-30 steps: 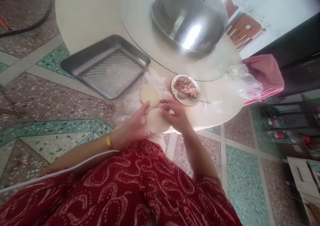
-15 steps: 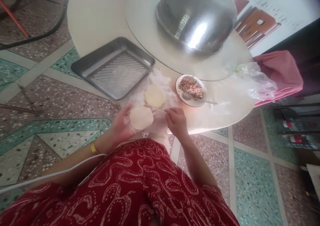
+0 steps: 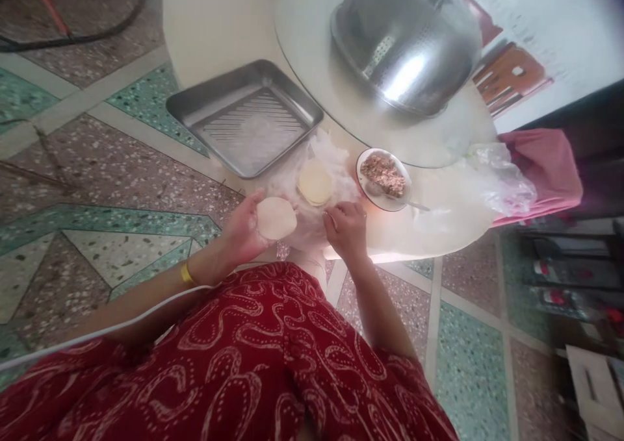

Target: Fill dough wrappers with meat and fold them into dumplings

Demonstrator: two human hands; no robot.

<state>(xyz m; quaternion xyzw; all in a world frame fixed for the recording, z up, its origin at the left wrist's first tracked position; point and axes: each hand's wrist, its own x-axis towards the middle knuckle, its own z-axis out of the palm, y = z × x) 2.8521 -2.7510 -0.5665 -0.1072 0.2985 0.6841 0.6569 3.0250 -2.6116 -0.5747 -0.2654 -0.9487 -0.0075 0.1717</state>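
A round, pale dumpling wrapper (image 3: 277, 219) lies across the palm and fingers of my left hand (image 3: 242, 230), which is closed lightly around its edge. My right hand (image 3: 347, 230) is at the table's near edge, apart from the wrapper. Its fingers are curled in, and nothing shows between them. Just beyond both hands, a small stack of yellowish wrappers (image 3: 314, 182) rests on the floured tabletop. A white bowl (image 3: 361, 184) to the right holds minced filling (image 3: 385, 173) and a spoon (image 3: 418, 206), its handle over the rim.
A grey metal baking tray (image 3: 195, 106) with flour on its bottom stands at the left of the table (image 3: 448, 223). Behind, a large perforated steel dome (image 3: 390, 45) sits on a glass turntable (image 3: 312, 58). A plastic bag (image 3: 502, 178) and a pink cloth-covered seat (image 3: 546, 168) are at right.
My head view has shifted, so the table items appear further right. The left hand still holds the wrapper, slightly higher in view. My right hand's fingers have curled downward, closer to the wrapper stack.
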